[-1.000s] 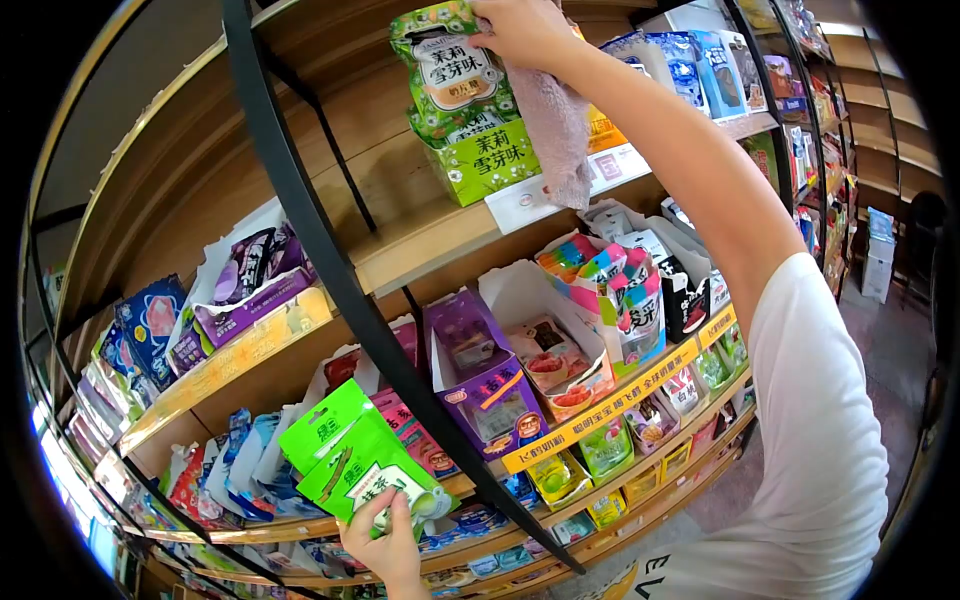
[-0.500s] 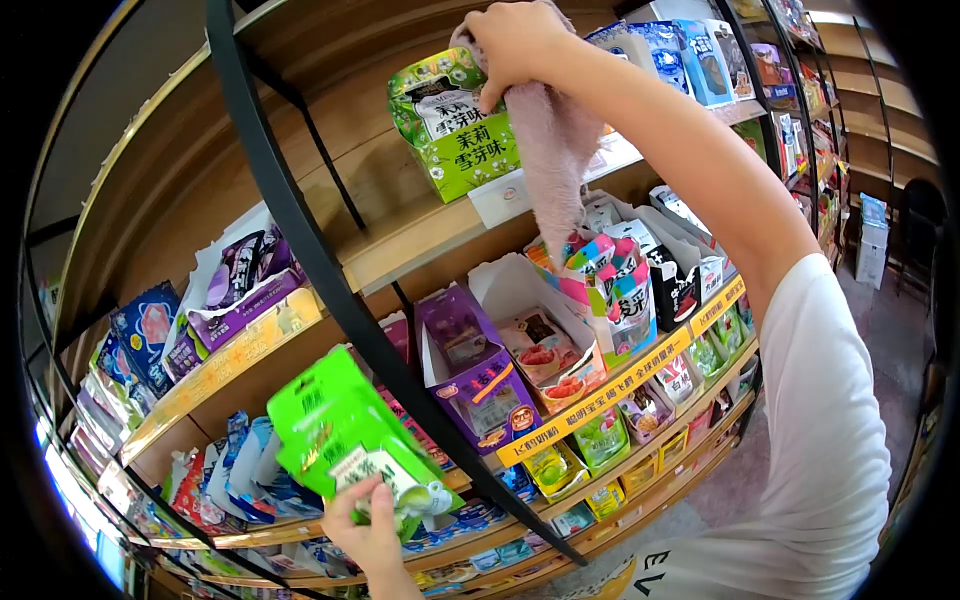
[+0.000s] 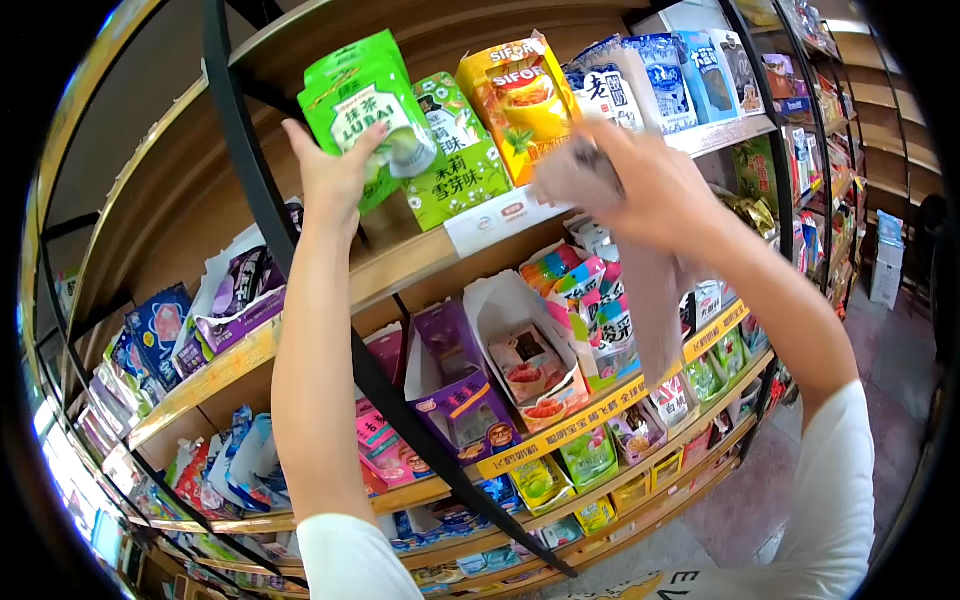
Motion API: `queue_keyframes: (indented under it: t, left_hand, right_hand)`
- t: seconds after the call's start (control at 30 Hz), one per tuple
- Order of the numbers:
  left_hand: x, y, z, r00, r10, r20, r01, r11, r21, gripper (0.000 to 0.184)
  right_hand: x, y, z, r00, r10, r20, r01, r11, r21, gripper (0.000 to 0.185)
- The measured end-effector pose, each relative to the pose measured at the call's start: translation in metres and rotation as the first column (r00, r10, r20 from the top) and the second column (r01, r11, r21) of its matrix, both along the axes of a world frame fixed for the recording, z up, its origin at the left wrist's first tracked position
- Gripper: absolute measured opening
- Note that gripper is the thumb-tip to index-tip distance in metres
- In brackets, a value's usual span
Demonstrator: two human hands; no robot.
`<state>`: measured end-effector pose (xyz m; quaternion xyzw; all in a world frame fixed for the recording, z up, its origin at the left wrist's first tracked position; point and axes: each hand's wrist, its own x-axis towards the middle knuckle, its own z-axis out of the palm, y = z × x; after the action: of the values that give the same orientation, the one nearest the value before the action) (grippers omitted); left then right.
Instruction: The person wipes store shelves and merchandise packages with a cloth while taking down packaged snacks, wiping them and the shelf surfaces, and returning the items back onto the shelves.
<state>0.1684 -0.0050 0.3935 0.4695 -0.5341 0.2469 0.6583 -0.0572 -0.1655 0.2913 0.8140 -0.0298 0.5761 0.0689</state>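
Observation:
My left hand (image 3: 335, 175) grips several bright green snack bags (image 3: 370, 115) marked "LUBAI", held up at the upper shelf's left end. Just right of them stands a green floral box (image 3: 455, 150) on that shelf, partly covered by the bags. Farther right is an orange "SIFOR" bag (image 3: 520, 95). My right hand (image 3: 650, 175), smeared by motion, is closed on a pinkish-grey cloth (image 3: 650, 300) in front of the upper shelf's edge. The cloth hangs down over the boxes on the shelf below.
A black metal post (image 3: 255, 170) runs slantwise beside my left forearm. Blue and white bags (image 3: 665, 80) stand along the upper shelf at right. Below are a purple box (image 3: 460, 385), a white-sided open box (image 3: 535, 350) and a yellow label strip (image 3: 570, 435). More shelves continue at both sides.
My left hand has raised the green bags from low down to the upper shelf. My right hand has moved right and down with the cloth, away from the floral box. The orange bag now shows.

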Motion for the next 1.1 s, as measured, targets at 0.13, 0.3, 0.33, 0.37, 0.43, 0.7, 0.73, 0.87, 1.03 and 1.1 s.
queue_keyframes:
  t: [0.13, 0.3, 0.33, 0.37, 0.43, 0.7, 0.73, 0.87, 1.03, 1.1]
  left_hand:
    - [0.028, -0.038, 0.020, 0.988, -0.153, 0.023, 0.146, 0.974, 0.173, 0.035]
    - [0.018, -0.056, 0.012, 0.995, -0.058, 0.086, 0.046, 0.989, 0.141, 0.033]
    - [0.015, -0.058, 0.002, 0.990, 0.063, 0.126, -0.080, 0.987, 0.140, 0.032]
    - [0.012, -0.058, -0.005, 0.968, 0.184, 0.170, -0.208, 0.969, 0.136, 0.030]
    - [0.004, -0.053, -0.004, 0.967, 0.119, 0.223, -0.156, 0.975, 0.157, 0.031]
    - [0.016, -0.058, 0.019, 0.986, 0.117, 0.116, -0.152, 0.921, 0.359, 0.037]
    - [0.015, -0.061, 0.016, 0.963, 0.193, 0.187, -0.245, 0.915, 0.320, 0.036]
    - [0.005, -0.047, 0.006, 0.941, 0.233, 0.246, -0.311, 0.883, 0.352, 0.039]
    - [0.002, -0.039, 0.033, 0.955, 0.212, 0.206, -0.296, 0.696, 0.654, 0.047]
    - [0.002, -0.047, 0.029, 0.964, 0.205, 0.169, -0.265, 0.746, 0.610, 0.042]
  right_hand:
    - [-0.043, -0.007, -0.074, 0.990, 0.108, -0.087, -0.101, 0.992, 0.081, 0.044]
    - [-0.087, -0.026, -0.131, 0.969, 0.043, -0.245, 0.029, 0.958, 0.285, 0.049]
    - [-0.092, -0.033, -0.142, 0.967, 0.045, -0.249, 0.031, 0.956, 0.291, 0.049]
    - [-0.094, -0.041, -0.154, 0.977, 0.025, -0.212, 0.046, 0.945, 0.323, 0.051]
    - [-0.095, -0.053, -0.171, 0.986, 0.007, -0.165, 0.054, 0.930, 0.362, 0.053]
    - [-0.102, -0.052, -0.191, 0.987, 0.019, -0.157, 0.059, 0.877, 0.476, 0.052]
    - [-0.102, -0.052, -0.193, 0.989, 0.027, -0.144, 0.044, 0.880, 0.473, 0.052]
    - [-0.099, -0.048, -0.203, 0.986, 0.048, -0.157, 0.040, 0.856, 0.516, 0.052]
    - [-0.113, -0.040, -0.211, 0.988, 0.067, -0.139, 0.023, 0.825, 0.565, 0.053]
    - [-0.122, -0.038, -0.213, 0.989, 0.028, -0.146, 0.060, 0.827, 0.559, 0.053]
